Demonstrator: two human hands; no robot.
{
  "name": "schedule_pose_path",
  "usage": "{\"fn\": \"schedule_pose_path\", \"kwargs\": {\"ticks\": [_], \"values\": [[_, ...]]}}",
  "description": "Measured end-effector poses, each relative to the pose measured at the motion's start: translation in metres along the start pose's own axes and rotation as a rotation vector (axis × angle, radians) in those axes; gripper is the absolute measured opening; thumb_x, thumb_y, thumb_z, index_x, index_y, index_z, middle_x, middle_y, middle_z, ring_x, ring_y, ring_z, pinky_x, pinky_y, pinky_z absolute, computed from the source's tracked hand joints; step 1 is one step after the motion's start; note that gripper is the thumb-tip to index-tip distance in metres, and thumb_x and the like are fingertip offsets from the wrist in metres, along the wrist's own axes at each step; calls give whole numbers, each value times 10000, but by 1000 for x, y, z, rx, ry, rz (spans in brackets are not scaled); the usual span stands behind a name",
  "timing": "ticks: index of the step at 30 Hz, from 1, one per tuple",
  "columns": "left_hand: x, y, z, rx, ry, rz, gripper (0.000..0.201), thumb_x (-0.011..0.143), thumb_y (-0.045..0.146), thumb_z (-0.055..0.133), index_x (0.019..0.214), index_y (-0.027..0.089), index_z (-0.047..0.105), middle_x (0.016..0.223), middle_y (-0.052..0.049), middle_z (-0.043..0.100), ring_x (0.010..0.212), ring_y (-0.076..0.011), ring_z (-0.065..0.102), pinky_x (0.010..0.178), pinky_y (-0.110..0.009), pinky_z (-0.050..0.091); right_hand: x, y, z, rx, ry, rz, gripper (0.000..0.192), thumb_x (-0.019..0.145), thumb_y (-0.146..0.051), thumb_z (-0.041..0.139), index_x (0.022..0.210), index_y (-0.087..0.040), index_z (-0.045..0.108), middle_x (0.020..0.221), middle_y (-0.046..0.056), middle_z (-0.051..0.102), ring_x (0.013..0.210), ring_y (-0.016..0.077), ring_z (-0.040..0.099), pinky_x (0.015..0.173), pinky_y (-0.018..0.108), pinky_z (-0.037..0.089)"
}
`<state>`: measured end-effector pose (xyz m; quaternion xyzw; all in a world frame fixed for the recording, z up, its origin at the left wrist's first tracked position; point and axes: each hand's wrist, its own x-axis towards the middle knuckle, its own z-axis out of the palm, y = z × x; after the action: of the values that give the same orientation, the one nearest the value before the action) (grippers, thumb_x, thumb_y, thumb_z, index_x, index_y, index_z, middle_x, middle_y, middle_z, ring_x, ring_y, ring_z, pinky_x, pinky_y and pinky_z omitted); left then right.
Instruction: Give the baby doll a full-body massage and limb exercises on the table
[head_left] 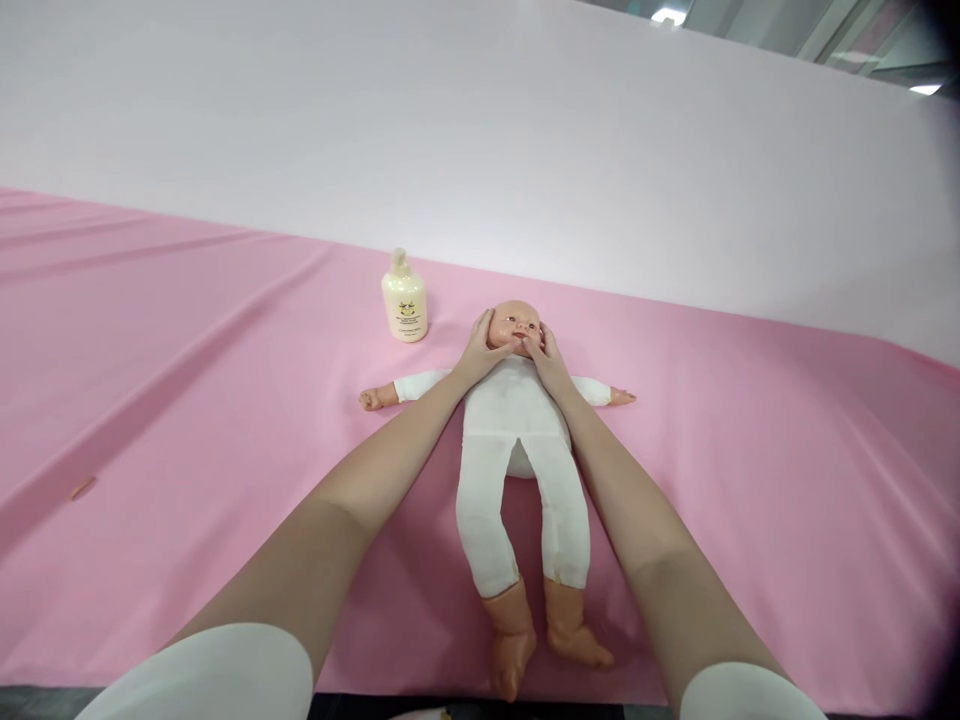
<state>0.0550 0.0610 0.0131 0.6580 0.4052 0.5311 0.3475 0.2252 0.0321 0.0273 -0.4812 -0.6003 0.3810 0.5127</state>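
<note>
A baby doll (514, 430) in a white bodysuit lies on its back on the pink cloth, head away from me, arms spread, bare feet toward the near edge. My left hand (481, 352) rests against the left side of the doll's head, thumb under its chin. My right hand (546, 358) touches the right cheek, fingers by its mouth. Both hands press on the face and hold nothing else.
A cream lotion bottle (404, 299) stands upright just left of the doll's head. The pink cloth (187, 400) covers the whole surface, with long creases on the left. A pale wall rises behind it. A small tan speck (82, 488) lies at far left.
</note>
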Motion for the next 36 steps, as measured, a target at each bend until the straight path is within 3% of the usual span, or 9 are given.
{"fn": "schedule_pose_path", "kwargs": {"ticks": [4,14,21,30,36], "values": [[1,0,0,4,6,2,855,760,443,718,1486,210,331,1582,-142,312,1489,-312,280,1238,-475,239,-1,-1,3,17,-8,-24,957,744,-646,666,1510,-213,288,1555,121,388,1436,271,402,1213,418,340],[1,-1,1,4,9,-1,851,761,408,717,1481,188,321,1567,-154,317,1483,-309,287,1237,-462,247,0,1,1,25,-18,-8,930,769,-610,648,1518,-212,266,1574,115,355,1440,253,397,1221,411,325],[0,1,2,-23,39,7,834,743,438,733,1445,195,356,1537,-158,350,1460,-309,321,1222,-469,275,0,1,0,-10,-17,-24,860,811,-605,593,1516,-220,286,1582,94,354,1493,253,306,1239,431,292],[-1,3,1,-44,43,-4,832,741,420,727,1442,182,347,1519,-167,354,1447,-314,341,1204,-466,310,-4,-9,5,65,-20,5,982,724,-578,705,1517,-215,255,1562,117,382,1415,279,438,1198,434,379],[2,-2,2,-41,42,8,830,732,398,737,1437,195,350,1489,-162,381,1429,-321,363,1201,-484,307,-1,-3,5,77,-32,-3,938,736,-574,690,1506,-241,271,1540,109,412,1397,277,457,1192,441,382]]}}
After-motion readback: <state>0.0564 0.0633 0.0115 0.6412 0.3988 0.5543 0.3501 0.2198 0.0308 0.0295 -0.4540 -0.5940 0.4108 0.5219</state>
